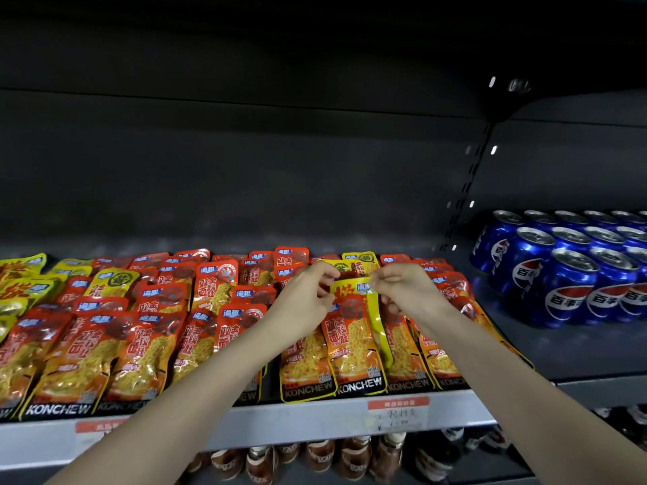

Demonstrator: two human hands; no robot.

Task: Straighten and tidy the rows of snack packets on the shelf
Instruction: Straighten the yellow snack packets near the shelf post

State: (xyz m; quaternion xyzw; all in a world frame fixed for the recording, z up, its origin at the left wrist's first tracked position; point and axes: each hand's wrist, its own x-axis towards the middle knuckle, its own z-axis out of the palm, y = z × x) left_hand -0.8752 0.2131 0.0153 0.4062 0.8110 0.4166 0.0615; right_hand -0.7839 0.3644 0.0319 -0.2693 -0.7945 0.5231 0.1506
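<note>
Mid-tidy, the left hand [308, 292] and right hand [402, 288] each pinched the yellow packet [350, 286] by its top, fingers [327, 273] curled; squaring it into its row seemed next.

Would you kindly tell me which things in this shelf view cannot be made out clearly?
Head view, price tag: handwriting too small and blurred to read.
Head view, bottles on the lower shelf: dim and blurred, labels unreadable.
Head view, yellow packet: top corners covered by the left hand and right hand pinching it.
Head view, far-left packets: cut off by the picture's left edge.
</note>
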